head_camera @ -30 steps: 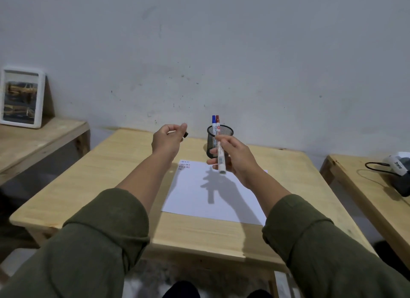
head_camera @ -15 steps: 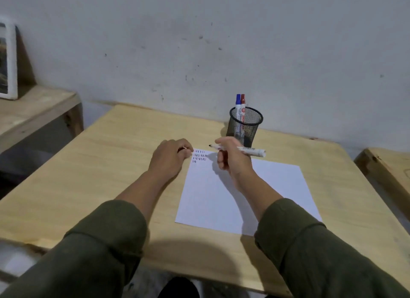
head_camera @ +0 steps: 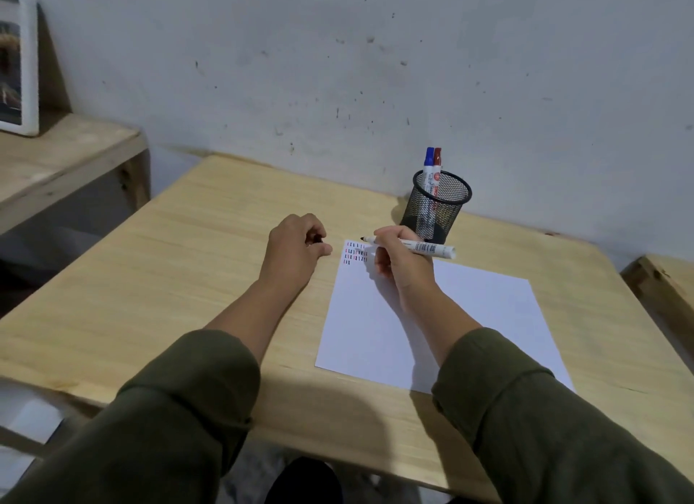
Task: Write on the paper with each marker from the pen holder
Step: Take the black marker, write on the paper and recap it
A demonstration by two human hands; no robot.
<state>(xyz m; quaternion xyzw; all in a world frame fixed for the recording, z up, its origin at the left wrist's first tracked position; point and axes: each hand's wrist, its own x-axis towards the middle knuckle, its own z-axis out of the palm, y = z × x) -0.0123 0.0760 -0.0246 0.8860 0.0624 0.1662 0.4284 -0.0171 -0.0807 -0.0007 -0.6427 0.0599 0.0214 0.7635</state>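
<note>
A white sheet of paper (head_camera: pixel 469 323) lies on the wooden table (head_camera: pixel 195 278), with rows of small black, red and blue strokes (head_camera: pixel 355 253) in its far left corner. My right hand (head_camera: pixel 400 265) holds an uncapped black marker (head_camera: pixel 424 247), its tip pointing left just above those strokes. My left hand (head_camera: pixel 296 250) rests curled on the table left of the paper, with the black cap (head_camera: pixel 318 238) pinched in its fingers. A black mesh pen holder (head_camera: pixel 435 208) stands behind my right hand, holding a blue marker (head_camera: pixel 428 167) and a red marker (head_camera: pixel 437 165).
A second wooden table (head_camera: pixel 64 158) at the left carries a white picture frame (head_camera: pixel 18 67) leaning on the wall. Another wooden table's corner (head_camera: pixel 664 282) shows at the right edge. The grey wall runs close behind the pen holder.
Both hands have come down from mid-air to the table. The right hand turned the marker from upright to nearly level, tip over the paper's far left corner. The camera has tilted down.
</note>
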